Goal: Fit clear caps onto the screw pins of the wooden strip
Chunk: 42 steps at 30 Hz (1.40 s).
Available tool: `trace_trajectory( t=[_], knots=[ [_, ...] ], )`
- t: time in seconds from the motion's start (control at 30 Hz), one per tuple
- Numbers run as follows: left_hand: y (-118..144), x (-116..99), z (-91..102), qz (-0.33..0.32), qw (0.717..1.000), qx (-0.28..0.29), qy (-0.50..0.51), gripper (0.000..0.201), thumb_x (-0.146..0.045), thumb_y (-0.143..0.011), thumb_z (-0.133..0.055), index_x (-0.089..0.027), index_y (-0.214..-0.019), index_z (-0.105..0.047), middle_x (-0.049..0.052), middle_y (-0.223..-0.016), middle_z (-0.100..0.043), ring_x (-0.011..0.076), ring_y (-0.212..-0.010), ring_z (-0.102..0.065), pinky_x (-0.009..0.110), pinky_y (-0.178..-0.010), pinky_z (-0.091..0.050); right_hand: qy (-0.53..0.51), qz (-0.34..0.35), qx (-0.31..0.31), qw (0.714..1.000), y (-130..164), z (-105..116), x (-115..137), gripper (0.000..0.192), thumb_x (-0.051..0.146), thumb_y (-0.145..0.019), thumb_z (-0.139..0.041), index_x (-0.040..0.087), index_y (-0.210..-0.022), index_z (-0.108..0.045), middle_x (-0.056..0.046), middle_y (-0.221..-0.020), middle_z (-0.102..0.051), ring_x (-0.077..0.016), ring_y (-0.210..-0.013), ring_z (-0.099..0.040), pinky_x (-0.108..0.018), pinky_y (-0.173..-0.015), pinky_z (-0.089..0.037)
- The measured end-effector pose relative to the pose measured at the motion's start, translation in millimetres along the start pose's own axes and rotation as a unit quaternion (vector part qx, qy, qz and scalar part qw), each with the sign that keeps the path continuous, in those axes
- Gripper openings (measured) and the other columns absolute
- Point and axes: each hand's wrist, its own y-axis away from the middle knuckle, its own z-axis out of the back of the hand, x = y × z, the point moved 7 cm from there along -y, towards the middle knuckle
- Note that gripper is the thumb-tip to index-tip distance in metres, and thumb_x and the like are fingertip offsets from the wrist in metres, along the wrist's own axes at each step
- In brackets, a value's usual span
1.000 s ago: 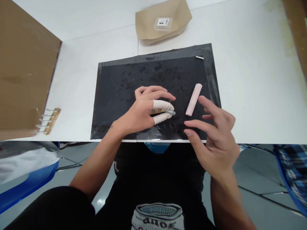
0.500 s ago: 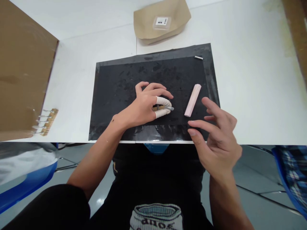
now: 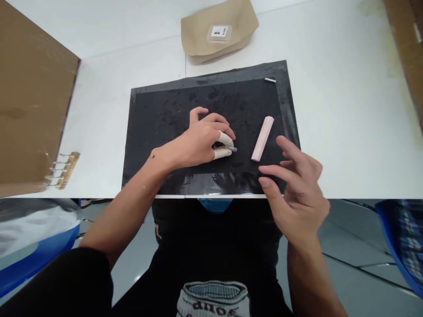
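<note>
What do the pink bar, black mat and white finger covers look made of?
Pink bar: matte and flat-sided, perhaps abrasive stone, though wood is possible.
Black mat: probably plastic or rubber, dark and smudged, its near border shiny with reflections.
White finger covers: likely thin latex or similar rubber, dull and close-fitting.

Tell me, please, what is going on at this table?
A person's left hand, thumb and one finger in white covers, pinches a slim, grey-tipped item over a black mat. The right hand is open, with nothing visible in it, near a pink bar lying on the mat. Beyond the mat sits a brown paper tray with a small clear case.
</note>
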Motion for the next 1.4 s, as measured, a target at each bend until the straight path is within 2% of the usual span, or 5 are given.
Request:
trace_trajectory(
  t=[0.63, 0.8, 0.93, 1.17, 1.4],
  knots=[
    [-3, 1, 6.9, 0.018, 0.999, 0.043, -0.019, 0.011, -0.035, -0.089, -0.072, -0.026, -0.092, -0.077, 0.001, -0.118, -0.074, 0.0281, -0.127, -0.054, 0.061, -0.118, -0.008, -0.017, -0.010, 0.010, 1.000, 6, -3, 1, 0.018, 0.018, -0.090, -0.071, 0.027, -0.105, -0.073, -0.003, -0.149, -0.055, -0.0272, -0.122, -0.052, -0.047, -0.094, -0.048],
    [10, -4, 43.8, 0.049, 0.994, -0.078, 0.056, 0.027, -0.049, -0.085, -0.076, -0.028, -0.102, -0.075, 0.000, -0.127, -0.071, 0.0302, -0.132, -0.053, 0.058, -0.123, -0.017, -0.019, -0.007, -0.003, 1.000, 8, 0, 5, 0.018, 0.019, -0.089, -0.070, 0.028, -0.105, -0.073, -0.003, -0.148, -0.056, -0.0273, -0.122, -0.054, -0.046, -0.094, -0.048],
    [45, -17, 80.2, 0.030, 0.903, -0.332, 0.271, 0.045, -0.064, -0.098, -0.051, -0.032, -0.126, -0.066, -0.006, -0.143, -0.059, 0.0253, -0.142, -0.048, 0.046, -0.123, -0.035, -0.087, -0.028, 0.004, 0.996, 11, -5, 14, 0.021, 0.017, -0.092, -0.066, 0.027, -0.109, -0.071, -0.004, -0.146, -0.057, -0.0259, -0.126, -0.055, -0.047, -0.101, -0.047],
    [70, -40, 53.0, 0.107, 0.782, -0.349, 0.505, 0.082, -0.077, -0.095, 0.003, -0.035, -0.149, -0.042, -0.003, -0.165, -0.035, 0.0315, -0.155, -0.030, 0.051, -0.114, -0.048, -0.325, -0.057, 0.011, 0.944, 16, -43, 46, 0.053, 0.057, -0.098, -0.052, 0.026, -0.141, -0.055, -0.008, -0.156, -0.045, -0.0314, -0.145, -0.040, -0.053, -0.115, -0.036],
    [75, -67, 50.4, 0.085, 0.910, -0.269, 0.304, 0.073, -0.072, -0.098, 0.007, -0.039, -0.158, -0.019, -0.003, -0.171, -0.009, 0.0349, -0.155, -0.028, 0.052, -0.108, -0.051, -0.302, 0.022, -0.073, 0.950, 11, -61, 91, 0.082, 0.083, -0.087, -0.045, 0.033, -0.152, -0.041, -0.005, -0.163, -0.032, -0.0368, -0.151, -0.029, -0.060, -0.118, -0.027]
  ],
)
